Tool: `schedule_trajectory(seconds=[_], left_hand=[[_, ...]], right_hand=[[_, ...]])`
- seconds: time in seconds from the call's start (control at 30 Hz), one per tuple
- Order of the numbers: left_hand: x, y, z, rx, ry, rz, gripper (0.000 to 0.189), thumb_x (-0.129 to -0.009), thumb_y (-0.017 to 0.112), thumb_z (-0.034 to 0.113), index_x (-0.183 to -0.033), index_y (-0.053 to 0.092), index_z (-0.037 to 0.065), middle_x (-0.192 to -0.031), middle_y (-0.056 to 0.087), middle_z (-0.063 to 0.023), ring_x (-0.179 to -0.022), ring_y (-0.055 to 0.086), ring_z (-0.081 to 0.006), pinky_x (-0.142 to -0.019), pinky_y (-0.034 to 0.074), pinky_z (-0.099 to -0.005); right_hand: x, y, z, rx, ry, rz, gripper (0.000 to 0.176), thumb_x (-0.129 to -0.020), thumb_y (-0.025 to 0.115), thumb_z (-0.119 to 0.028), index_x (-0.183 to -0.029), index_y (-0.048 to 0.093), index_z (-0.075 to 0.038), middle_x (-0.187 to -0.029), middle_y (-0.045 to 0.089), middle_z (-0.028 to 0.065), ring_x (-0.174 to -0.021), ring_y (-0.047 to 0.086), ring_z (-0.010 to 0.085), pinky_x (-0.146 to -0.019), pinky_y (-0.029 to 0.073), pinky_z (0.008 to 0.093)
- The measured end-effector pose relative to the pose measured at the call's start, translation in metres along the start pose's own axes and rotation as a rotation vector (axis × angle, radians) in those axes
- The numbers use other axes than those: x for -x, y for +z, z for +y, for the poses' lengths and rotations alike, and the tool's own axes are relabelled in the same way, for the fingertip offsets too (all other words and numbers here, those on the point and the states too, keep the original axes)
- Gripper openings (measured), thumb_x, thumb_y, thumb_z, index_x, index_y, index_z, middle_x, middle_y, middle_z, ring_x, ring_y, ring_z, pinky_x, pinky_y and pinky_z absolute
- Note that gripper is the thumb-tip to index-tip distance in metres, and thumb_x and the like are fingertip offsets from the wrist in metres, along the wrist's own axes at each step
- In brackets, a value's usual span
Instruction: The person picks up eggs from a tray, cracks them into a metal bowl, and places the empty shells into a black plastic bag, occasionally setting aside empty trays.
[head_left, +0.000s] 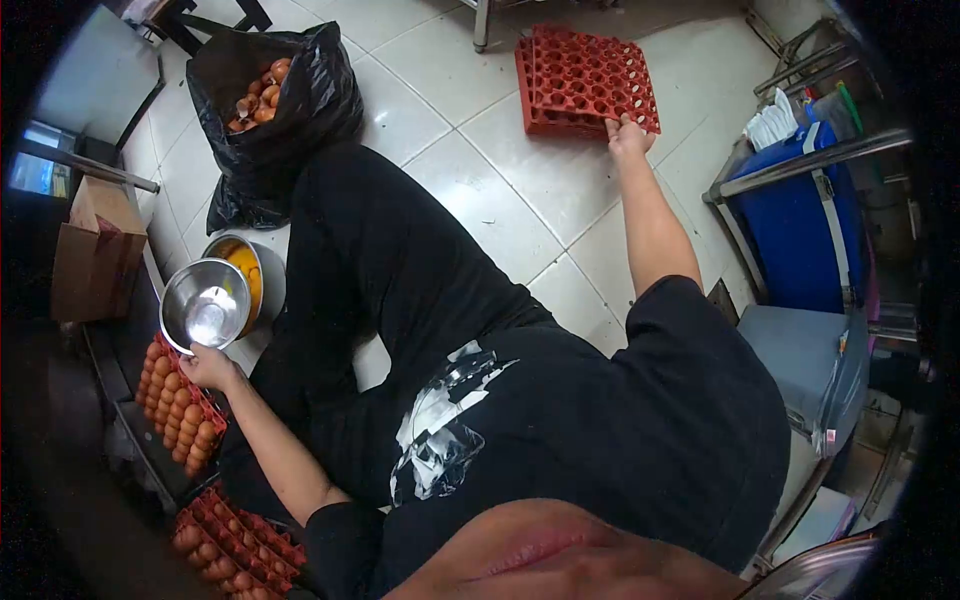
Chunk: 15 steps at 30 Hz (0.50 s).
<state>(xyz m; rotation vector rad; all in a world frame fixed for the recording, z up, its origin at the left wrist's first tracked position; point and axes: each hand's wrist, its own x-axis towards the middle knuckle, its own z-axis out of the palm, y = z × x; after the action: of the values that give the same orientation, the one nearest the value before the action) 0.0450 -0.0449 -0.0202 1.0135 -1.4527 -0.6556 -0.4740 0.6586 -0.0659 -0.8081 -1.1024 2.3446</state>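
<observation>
There's your left grip (pixel 208 368) closed on a shiny, round steel bowl's (pixel 204 303) rim, overlapping the yellow-egg bowl (pixel 229 238); your right grip (pixel 630 138) pinches the red, dimpled tray stack's (pixel 590 80) edge on white floor tiles (pixel 490 190).

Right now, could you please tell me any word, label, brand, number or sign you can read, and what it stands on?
No text is readable anywhere.
White print on the black shirt: no legible words.
Small pale patch on the grey container: too small to read.
Cardboard box: nothing readable.
</observation>
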Motion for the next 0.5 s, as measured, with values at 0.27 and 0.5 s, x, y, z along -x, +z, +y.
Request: schedule_trajectory(seconds=[0.27,0.5], left_hand=[[-0.008,-0.008,-0.017,-0.109,-0.134,-0.064,0.027,-0.089,0.063,0.011,-0.104,0.065,-0.011,-0.096,0.073,-0.0164,-0.084,0.067,-0.0218,-0.079,0.053,-0.0345],[-0.027,-0.01,-0.08,-0.162,-0.1,-0.11,0.017,-0.085,0.066,0.007,-0.098,0.071,-0.003,-0.095,0.075,-0.0184,-0.088,0.071,-0.0315,-0.081,0.055,-0.0447]], right_hand=[[-0.003,-0.018,0.01,0.373,0.086,-0.031,0.037,-0.096,0.067,0.004,-0.128,0.051,-0.007,-0.12,0.065,0.0142,-0.098,0.071,0.0312,-0.074,0.068,0.0429],[-0.049,-0.023,0.051,0.552,0.212,-0.333,0.047,-0.101,0.061,-0.035,-0.139,0.053,-0.009,-0.127,0.064,0.012,-0.104,0.064,0.0339,-0.08,0.053,0.0435]])
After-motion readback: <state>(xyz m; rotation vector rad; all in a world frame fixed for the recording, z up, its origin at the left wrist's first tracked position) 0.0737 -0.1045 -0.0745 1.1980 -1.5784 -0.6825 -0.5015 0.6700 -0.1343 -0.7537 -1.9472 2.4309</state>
